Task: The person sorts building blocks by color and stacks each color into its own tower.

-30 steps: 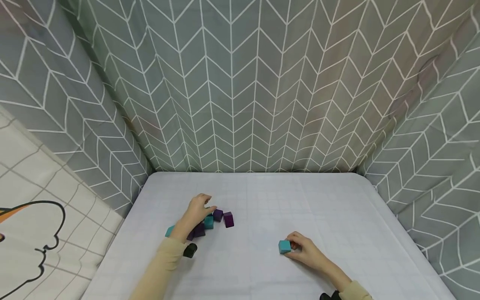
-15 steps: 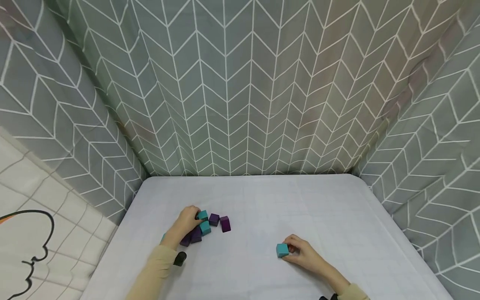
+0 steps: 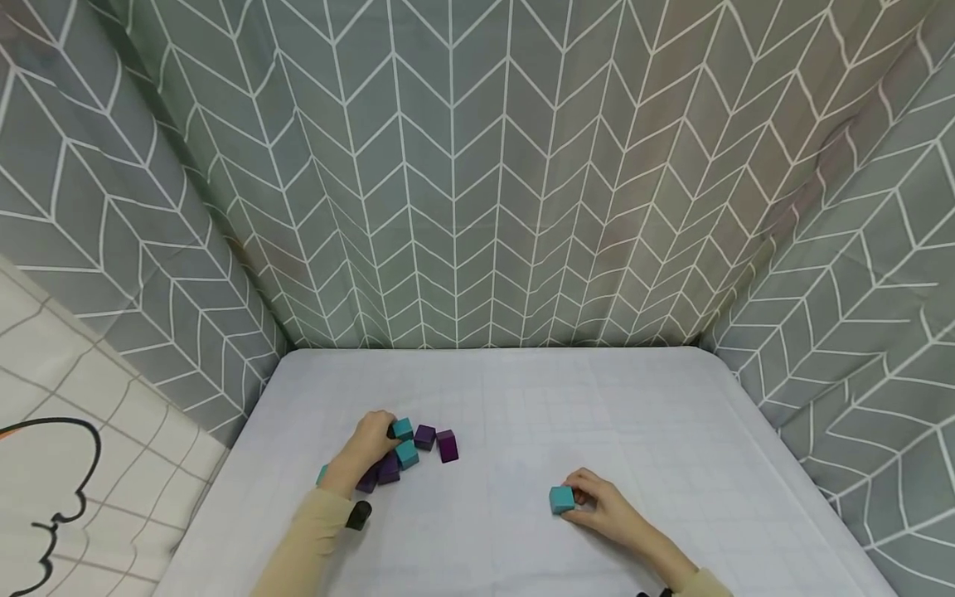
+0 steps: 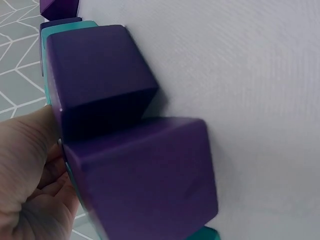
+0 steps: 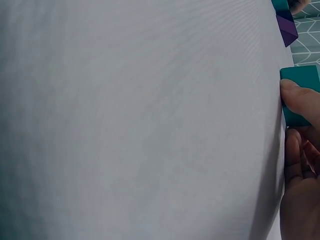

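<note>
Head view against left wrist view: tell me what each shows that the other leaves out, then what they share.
Only the head view shows the right hand pinching a lone teal block, the sleeves and the white panel with a dark outline at the left.

Only the left wrist view shows the inner side of the left hand.

Both show that hand beside purple blocks and teal blocks, the white tabletop and the patterned curtain.
</note>
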Motion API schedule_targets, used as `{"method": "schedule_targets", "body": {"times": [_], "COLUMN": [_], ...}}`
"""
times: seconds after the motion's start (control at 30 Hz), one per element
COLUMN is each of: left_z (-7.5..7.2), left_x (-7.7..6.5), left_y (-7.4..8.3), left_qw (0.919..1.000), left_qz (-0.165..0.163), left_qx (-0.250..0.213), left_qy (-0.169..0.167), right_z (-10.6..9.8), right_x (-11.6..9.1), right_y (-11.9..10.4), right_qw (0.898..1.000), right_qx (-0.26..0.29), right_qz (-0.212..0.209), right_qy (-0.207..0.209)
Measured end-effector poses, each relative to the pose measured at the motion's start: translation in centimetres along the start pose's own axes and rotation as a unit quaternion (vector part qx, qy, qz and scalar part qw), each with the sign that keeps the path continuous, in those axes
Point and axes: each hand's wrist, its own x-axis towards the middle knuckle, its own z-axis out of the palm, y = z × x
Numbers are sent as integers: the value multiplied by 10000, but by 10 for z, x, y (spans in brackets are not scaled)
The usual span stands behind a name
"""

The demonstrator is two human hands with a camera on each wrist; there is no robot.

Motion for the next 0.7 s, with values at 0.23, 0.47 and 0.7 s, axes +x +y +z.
{"method": "schedule_targets", "body": {"times": [0.23, 0.47, 0.7], "left_z": [0, 0, -18], "left_x": [1, 3, 9], "left_y": [-2, -5, -8], "left_qw": [9999, 9998, 9992], "left_qz": [67, 109, 131], "left_qx": [15, -148, -363], "left_qy": [-75, -92, -80], "right_z": [1, 2, 1], "right_x": [0, -2, -1], "right_y": [-1, -1, -3], "right_qw": [10000, 10000, 9999], "right_qx": [-5, 0, -63], "right_qz": [45, 9, -88], "right_qy": [27, 37, 46]}}
